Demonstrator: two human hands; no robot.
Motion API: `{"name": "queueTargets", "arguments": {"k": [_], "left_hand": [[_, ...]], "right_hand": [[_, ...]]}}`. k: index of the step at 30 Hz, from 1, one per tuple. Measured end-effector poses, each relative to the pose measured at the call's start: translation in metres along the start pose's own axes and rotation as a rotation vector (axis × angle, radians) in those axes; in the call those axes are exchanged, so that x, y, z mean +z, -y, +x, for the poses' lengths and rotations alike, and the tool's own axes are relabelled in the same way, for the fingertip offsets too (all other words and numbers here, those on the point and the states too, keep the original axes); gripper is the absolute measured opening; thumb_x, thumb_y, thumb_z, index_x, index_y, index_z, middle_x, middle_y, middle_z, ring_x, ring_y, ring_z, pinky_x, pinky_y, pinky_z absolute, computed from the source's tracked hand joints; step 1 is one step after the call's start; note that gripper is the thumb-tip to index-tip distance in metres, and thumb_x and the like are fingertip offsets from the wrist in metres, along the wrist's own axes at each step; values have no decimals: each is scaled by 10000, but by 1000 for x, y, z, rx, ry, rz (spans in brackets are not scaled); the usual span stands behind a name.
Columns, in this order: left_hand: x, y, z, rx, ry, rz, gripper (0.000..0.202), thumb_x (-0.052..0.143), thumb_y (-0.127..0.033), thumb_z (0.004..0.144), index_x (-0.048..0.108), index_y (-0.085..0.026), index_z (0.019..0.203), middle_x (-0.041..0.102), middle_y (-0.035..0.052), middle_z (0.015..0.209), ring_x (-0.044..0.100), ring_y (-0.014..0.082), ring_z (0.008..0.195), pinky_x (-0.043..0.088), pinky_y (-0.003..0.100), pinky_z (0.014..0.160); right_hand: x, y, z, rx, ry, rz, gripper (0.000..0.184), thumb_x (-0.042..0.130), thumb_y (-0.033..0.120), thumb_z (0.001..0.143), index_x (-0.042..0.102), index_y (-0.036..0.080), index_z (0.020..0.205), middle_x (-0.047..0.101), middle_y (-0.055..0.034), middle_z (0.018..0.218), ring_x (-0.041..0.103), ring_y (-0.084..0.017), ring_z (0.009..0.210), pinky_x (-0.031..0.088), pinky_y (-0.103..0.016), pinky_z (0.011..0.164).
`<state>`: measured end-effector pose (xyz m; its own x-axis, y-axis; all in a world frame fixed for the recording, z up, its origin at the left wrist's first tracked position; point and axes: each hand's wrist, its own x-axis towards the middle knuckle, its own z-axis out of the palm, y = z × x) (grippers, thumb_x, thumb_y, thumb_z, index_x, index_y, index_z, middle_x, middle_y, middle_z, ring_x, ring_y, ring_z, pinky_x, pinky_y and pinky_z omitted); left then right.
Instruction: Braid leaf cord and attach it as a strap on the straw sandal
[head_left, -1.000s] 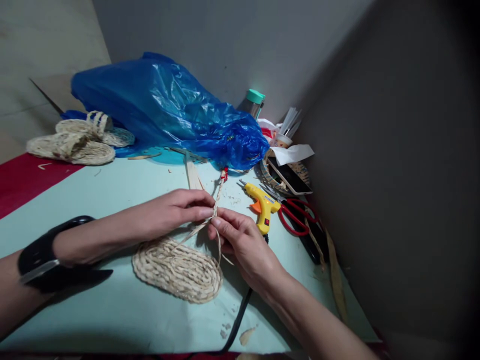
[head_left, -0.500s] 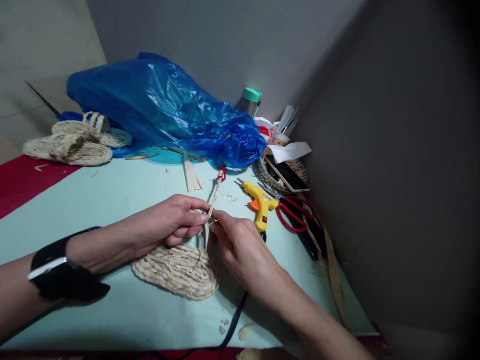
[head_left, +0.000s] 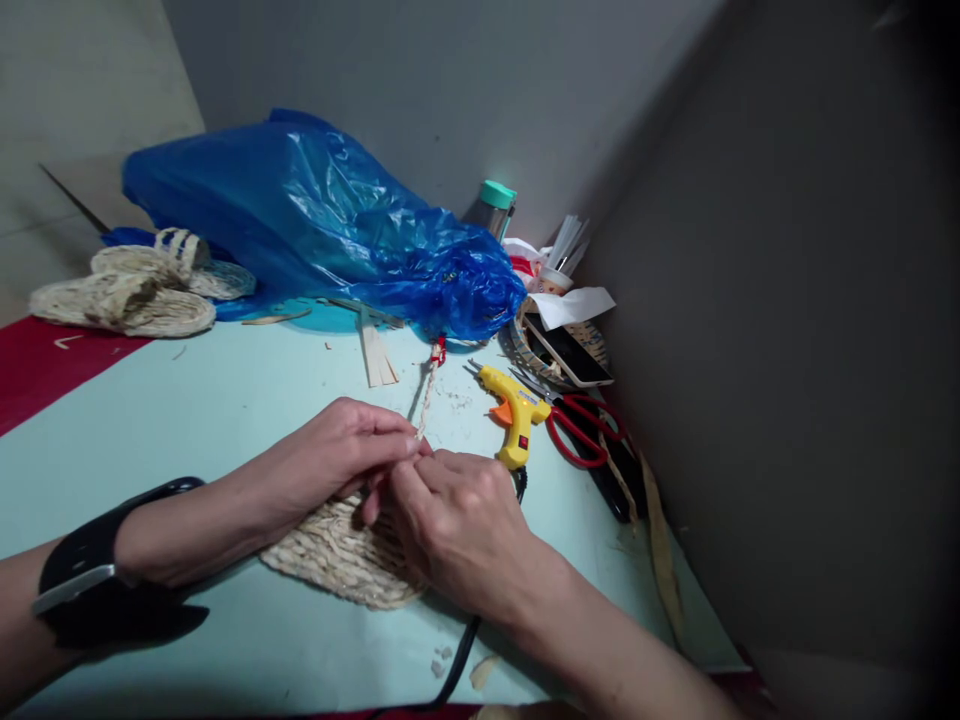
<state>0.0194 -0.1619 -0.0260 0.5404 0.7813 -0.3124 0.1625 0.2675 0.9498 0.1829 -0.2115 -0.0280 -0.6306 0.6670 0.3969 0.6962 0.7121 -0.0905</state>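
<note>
A thin pale braid (head_left: 428, 398) of plant fibre runs from a red tie (head_left: 439, 350) at its far end toward me. My left hand (head_left: 358, 445) pinches the braid's near end between thumb and fingers. Right against it, my right hand (head_left: 454, 510) has its fingers closed on the same end; its fingertips are mostly hidden behind the knuckles. Beneath both hands lies an oval woven sole (head_left: 337, 552) of coiled fibre braid, partly covered by them.
A yellow glue gun (head_left: 517, 410), red-handled scissors (head_left: 581, 430) and a phone (head_left: 568, 350) on a round basket lie to the right. Behind are a blue plastic bag (head_left: 315, 210) and a bottle (head_left: 491, 208). Woven slippers (head_left: 127, 295) sit at left; flat strips (head_left: 375, 350) lie mid-table.
My right hand has moved left and rolled over, now pressed against my left hand and covering the loose strand ends. The left fingers have closed in more. The view has shifted slightly.
</note>
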Motion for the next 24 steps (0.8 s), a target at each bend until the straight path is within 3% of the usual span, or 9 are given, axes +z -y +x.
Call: {"name": "queueTargets", "arguments": {"k": [3, 6, 9, 11, 14, 16, 22, 24], "left_hand": [[-2, 0, -2, 25, -39, 20, 223, 649, -352, 824, 648, -153, 723, 508, -50, 455, 407, 65, 403, 269, 186, 418], [-5, 0, -2, 39, -33, 5, 177, 628, -315, 837, 653, -151, 774, 455, -73, 426, 319, 45, 398, 203, 189, 425], [-6, 1, 0, 24, 22, -39, 162, 626, -303, 833, 658, -145, 825, 420, -82, 445, 283, 45, 408, 162, 209, 434], [-5, 0, 0, 23, 49, -62, 160, 621, -300, 835, 644, -143, 815, 451, -69, 483, 274, 40, 416, 140, 221, 441], [-2, -4, -1, 27, 77, -74, 171, 610, -302, 839, 619, -138, 794, 599, -2, 657, 274, 30, 436, 124, 235, 443], [-1, -8, -3, 36, 93, -64, 188, 608, -315, 838, 613, -134, 788, 625, 18, 729, 268, 32, 448, 120, 239, 438], [2, -14, -7, 84, 87, -93, 220, 632, -349, 835, 551, -151, 781, 533, -49, 638, 237, 39, 461, 125, 223, 438], [2, -12, -7, 94, 85, -96, 186, 611, -336, 846, 538, -166, 861, 545, -52, 643, 248, 43, 452, 140, 222, 440]], "right_hand": [[-5, -2, 3, 135, -96, 230, 239, 467, 253, 933, 631, 171, 780, 649, -33, 687, 559, -150, 620, 366, -287, 588], [-8, -7, 7, 423, -239, 425, 177, 504, 298, 936, 610, 175, 864, 669, -51, 792, 592, -174, 744, 424, -302, 703], [-4, -15, 8, 626, -96, 722, 211, 492, 380, 977, 562, 202, 888, 644, -9, 747, 569, -156, 694, 421, -286, 665], [1, -19, 8, 653, 41, 948, 277, 470, 422, 993, 532, 209, 827, 600, 21, 684, 525, -129, 630, 395, -262, 615], [6, -22, 8, 666, 113, 1172, 315, 483, 424, 991, 503, 198, 772, 543, 32, 660, 441, -100, 585, 329, -238, 552], [6, -22, 8, 688, 109, 1287, 303, 514, 415, 977, 499, 192, 772, 515, 36, 648, 392, -90, 564, 270, -233, 510], [5, -19, 11, 677, 61, 1556, 348, 527, 387, 968, 549, 155, 710, 332, 78, 541, 201, -68, 481, 139, -249, 465], [5, -18, 12, 694, 42, 1609, 266, 562, 373, 947, 567, 155, 795, 376, 82, 538, 188, -65, 470, 129, -241, 454]]}}
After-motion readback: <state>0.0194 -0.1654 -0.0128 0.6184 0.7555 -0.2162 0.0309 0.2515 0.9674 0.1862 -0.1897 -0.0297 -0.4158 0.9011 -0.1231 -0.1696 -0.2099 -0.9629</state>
